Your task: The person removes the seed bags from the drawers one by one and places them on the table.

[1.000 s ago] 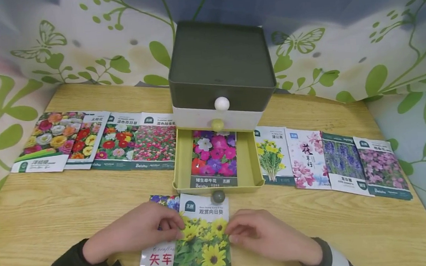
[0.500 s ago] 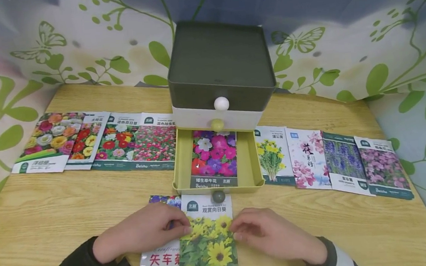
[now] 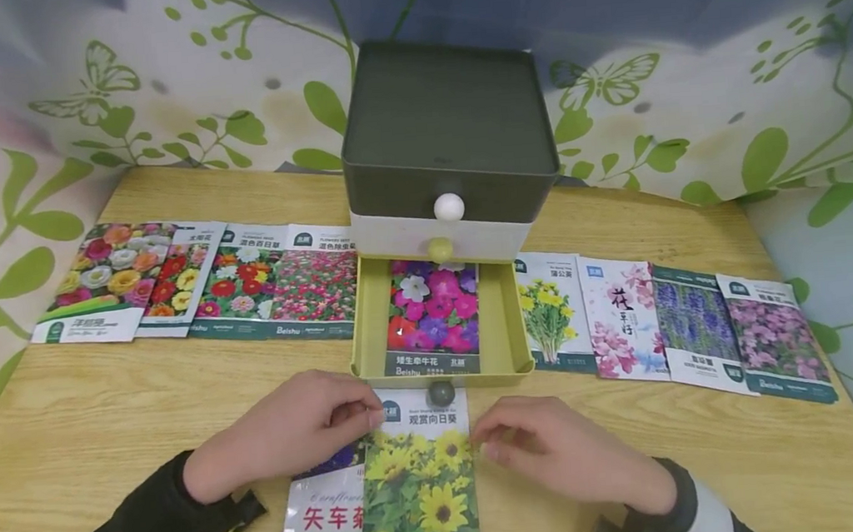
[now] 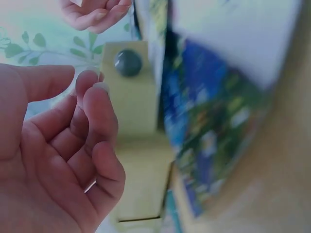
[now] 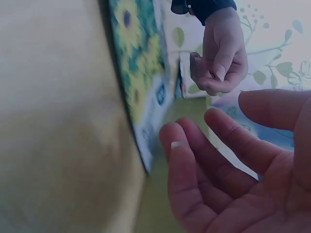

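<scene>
A sunflower seed packet (image 3: 421, 483) lies face up in front of the pulled-out drawer, overlapping a cornflower seed packet (image 3: 326, 516) on its left. My left hand (image 3: 297, 435) is over the cornflower packet, fingertips at the sunflower packet's upper left edge in the head view. In the left wrist view its fingers (image 4: 99, 114) are loosely bent, with a gap to the thumb and nothing between. My right hand (image 3: 554, 448) is beside the sunflower packet's right edge. Its loosely curled fingers (image 5: 182, 170) hold nothing in the right wrist view.
A drawer box (image 3: 445, 114) stands at the back, its yellow-green drawer (image 3: 506, 326) out, with a morning glory packet (image 3: 434, 315) inside. A row of seed packets lies on the left, including a red-flowered one (image 3: 240, 285). Another row, including a lavender-coloured one (image 3: 697, 320), lies on the right.
The sunflower packet has slid right, uncovering more of the cornflower packet. My left hand has moved away from me toward the drawer, and my right hand has shifted right.
</scene>
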### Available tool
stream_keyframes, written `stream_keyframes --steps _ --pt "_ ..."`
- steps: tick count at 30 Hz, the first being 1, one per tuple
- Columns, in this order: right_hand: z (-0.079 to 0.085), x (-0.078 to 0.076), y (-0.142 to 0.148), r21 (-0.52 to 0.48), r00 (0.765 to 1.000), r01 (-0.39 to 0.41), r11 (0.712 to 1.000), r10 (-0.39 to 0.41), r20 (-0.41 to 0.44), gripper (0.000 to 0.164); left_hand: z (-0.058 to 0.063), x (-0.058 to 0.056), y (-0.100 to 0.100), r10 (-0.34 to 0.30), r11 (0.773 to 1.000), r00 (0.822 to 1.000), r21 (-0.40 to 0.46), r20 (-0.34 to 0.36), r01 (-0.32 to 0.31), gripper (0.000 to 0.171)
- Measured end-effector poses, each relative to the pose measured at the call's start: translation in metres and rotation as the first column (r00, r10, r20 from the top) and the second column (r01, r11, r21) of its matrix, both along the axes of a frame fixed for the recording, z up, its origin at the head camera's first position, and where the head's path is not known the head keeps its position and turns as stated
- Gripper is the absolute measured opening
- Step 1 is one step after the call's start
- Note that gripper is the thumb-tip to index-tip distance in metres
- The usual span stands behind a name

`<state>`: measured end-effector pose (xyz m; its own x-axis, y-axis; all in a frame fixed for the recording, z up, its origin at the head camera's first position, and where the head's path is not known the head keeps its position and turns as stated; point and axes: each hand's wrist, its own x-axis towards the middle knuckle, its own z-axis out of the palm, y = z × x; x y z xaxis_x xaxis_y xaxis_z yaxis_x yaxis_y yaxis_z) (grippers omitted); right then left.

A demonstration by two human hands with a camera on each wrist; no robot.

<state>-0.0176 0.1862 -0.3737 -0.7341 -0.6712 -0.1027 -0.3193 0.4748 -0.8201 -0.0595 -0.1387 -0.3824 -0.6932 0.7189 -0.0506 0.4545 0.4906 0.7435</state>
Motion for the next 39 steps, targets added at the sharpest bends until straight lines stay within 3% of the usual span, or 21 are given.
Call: stream_keyframes --steps 10,15,21,25,29,34,39 --pt "0.027 -0.035 0.004 0.097 0.991 0.123 0.988 -0.117 -0.07 0.021 0.026 -0.038 0.011 0.065 0.995 0.987 0.079 -0.15 -0.054 0.016" --pt "0.032 -0.058 -0.002 0.117 0.984 0.158 0.981 -0.145 -0.108 0.017 0.033 -0.06 0.023 0.104 0.994 0.972 0.058 -0.21 -0.094 0.013" --pt "0.028 -0.087 -0.013 0.207 0.977 0.185 0.961 -0.157 -0.146 0.018 0.038 -0.085 0.035 0.085 0.991 0.989 -0.092 -0.122 -0.097 0.022" --pt "0.024 -0.097 -0.023 0.299 0.975 0.194 0.934 -0.149 -0.165 0.017 0.036 -0.096 0.042 0.058 0.977 0.992 -0.2 -0.116 -0.081 0.03" --pt "0.02 -0.101 -0.034 0.412 0.973 0.198 0.889 -0.128 -0.192 0.016 0.035 -0.104 0.048 0.044 0.96 0.991 -0.27 -0.127 -0.078 0.033" --pt "0.02 -0.103 -0.045 0.56 0.977 0.182 0.809 -0.086 -0.194 0.021 0.037 -0.108 0.057 0.001 0.908 0.993 -0.416 -0.115 -0.05 0.039" --pt "0.02 -0.103 -0.05 0.613 0.981 0.163 0.773 -0.06 -0.186 0.024 0.039 -0.107 0.068 -0.078 0.865 0.993 -0.502 -0.09 0.022 0.035"
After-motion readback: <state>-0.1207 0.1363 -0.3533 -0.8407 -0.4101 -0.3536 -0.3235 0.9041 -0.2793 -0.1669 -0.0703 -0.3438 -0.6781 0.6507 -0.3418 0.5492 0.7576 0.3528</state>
